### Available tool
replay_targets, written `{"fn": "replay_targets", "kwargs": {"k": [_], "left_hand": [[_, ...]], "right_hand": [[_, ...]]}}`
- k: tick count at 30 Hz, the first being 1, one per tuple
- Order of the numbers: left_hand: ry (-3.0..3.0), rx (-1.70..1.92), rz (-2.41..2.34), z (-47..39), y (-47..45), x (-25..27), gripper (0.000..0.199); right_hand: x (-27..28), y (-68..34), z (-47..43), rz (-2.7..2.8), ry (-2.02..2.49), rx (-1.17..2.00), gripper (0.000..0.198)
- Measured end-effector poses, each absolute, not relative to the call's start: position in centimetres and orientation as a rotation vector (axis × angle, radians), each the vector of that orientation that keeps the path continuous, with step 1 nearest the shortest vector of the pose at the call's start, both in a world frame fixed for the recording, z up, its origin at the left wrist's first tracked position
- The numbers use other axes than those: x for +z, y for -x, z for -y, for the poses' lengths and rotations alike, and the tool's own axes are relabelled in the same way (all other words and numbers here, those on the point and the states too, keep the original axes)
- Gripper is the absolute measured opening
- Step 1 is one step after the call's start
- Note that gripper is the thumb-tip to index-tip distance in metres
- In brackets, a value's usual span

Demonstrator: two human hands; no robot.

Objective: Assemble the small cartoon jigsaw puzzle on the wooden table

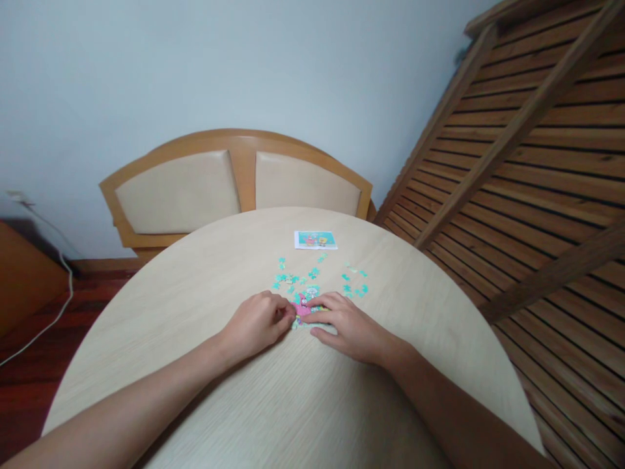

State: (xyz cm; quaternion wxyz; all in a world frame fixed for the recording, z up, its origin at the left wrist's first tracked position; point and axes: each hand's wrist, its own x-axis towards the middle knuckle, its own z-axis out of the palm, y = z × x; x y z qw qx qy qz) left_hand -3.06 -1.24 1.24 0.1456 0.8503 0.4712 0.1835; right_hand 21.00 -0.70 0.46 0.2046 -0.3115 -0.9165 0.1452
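Observation:
A partly joined jigsaw puzzle [303,308] with a pink cartoon figure lies on the table between my hands. My left hand [263,319] is at its left edge, thumb and curled fingers pressed together. Whatever those fingertips hold, if anything, is hidden. Over the right part of the puzzle rests my right hand [342,324], its fingers stretched out and apart, the tips touching the joined pieces. Loose turquoise puzzle pieces [291,280] are scattered just beyond the left side, and more loose pieces [355,287] lie beyond my right hand.
Past the pieces lies a picture card [316,240] showing cartoon figures. All of this is on a round pale wooden table [195,280]. A padded bench back [180,192] stands behind it against the wall. Slatted wood [532,176] rises on the right; a white cable [63,306] hangs left.

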Motion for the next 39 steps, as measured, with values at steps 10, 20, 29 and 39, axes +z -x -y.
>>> {"fn": "replay_targets", "kwargs": {"k": [10,20,29,39], "left_hand": [[-2.51,0.435,-1.333,1.7,3.1,2.0,0.012],[-2.517,0.436,-1.325,1.4,3.3,1.7,0.011],[-2.458,0.759,-1.459,-1.2,4.8,0.6,0.022],[-2.729,0.685,-1.261,-1.9,4.6,0.0,0.022]], "right_hand": [[0.7,-21.1,0.7,2.581,0.865,0.412,0.036],[1.6,-21.0,0.9,2.689,0.845,0.297,0.038],[2.0,-21.0,1.1,2.753,0.865,0.226,0.032],[2.1,-21.5,1.0,2.752,0.801,0.247,0.033]]}}
